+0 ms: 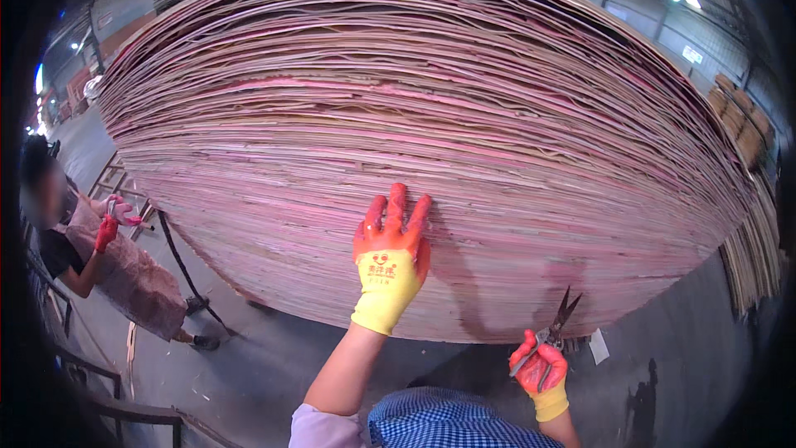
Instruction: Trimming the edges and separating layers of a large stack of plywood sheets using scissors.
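Note:
A tall stack of thin wood veneer sheets (464, 257), stained pink along the edges, fills the middle of the head view. Against its side lies my left hand (394, 236), in a yellow glove with an orange-red coated palm and fingers. Its fingers are stretched out and hold nothing. Lower right, my right hand (539, 369) in a matching glove grips a pair of scissors (557, 328). The dark blades are parted and point up toward the stack's lower edge, and the handles sit in my fingers.
At the left a co-worker (124, 265) in an apron and red gloves stands by the stack. Dark metal rails (141, 415) run along the lower left. More veneer sheets (750, 257) lean at the right, and a white scrap (598, 347) is near the scissors.

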A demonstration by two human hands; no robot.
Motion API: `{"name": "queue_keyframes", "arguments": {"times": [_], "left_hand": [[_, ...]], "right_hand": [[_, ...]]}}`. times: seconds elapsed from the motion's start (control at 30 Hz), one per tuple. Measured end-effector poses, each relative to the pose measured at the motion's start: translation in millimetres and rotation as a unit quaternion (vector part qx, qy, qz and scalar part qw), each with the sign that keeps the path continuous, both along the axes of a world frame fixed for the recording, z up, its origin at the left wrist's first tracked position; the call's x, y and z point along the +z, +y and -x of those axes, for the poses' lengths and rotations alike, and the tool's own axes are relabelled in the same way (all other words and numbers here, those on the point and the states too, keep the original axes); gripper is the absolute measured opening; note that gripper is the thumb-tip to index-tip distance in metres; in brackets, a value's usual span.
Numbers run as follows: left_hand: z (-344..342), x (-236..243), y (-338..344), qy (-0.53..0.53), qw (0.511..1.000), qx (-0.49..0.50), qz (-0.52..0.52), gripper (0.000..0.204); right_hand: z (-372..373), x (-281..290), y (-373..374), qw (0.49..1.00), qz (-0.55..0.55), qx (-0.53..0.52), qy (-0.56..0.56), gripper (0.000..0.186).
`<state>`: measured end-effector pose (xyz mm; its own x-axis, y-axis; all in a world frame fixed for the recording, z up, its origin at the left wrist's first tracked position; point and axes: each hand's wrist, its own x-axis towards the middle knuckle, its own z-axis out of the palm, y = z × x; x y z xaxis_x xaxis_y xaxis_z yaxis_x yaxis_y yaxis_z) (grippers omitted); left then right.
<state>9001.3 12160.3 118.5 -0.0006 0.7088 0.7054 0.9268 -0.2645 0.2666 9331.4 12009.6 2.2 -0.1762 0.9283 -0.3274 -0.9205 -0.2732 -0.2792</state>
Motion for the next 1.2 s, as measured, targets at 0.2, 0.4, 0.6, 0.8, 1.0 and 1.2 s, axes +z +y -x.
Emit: {"name": "queue_keyframes", "arguments": {"times": [0.2, 0.4, 0.6, 0.8, 1.0, 1.2], "left_hand": [[1.9, 2.2, -1.4, -0.004, 1.0, -0.001, 0.008, 0.069], [-2.0, 4.0, 0.4, -0.012, 1.0, 0.002, 0.017, 0.071], [-0.6, 1.0, 1.3, -0.001, 1.0, 0.004, -0.001, 0.071], [0.8, 2.3, -1.1, -0.006, 1.0, 0.001, 0.004, 0.069], [1.0, 3.4, -2.6, -0.004, 1.0, -0.001, 0.007, 0.07], [2.5, 2.1, -1.2, -0.002, 1.0, -0.002, 0.017, 0.071]], "right_hand": [[10.2, 26.7, -9.2, 0.997, -0.043, -0.007, 0.057, 0.043], [19.5, 36.3, -12.3, 0.997, -0.077, -0.009, -0.009, 0.046], [20.2, 27.3, -11.1, 0.998, -0.067, -0.008, 0.006, 0.046], [16.6, 27.4, -10.4, 0.997, -0.011, -0.023, 0.072, 0.044], [18.8, 29.8, -11.0, 0.999, -0.002, -0.03, 0.022, 0.042], [17.9, 24.1, -9.3, 0.998, -0.032, 0.008, 0.058, 0.041]]}}
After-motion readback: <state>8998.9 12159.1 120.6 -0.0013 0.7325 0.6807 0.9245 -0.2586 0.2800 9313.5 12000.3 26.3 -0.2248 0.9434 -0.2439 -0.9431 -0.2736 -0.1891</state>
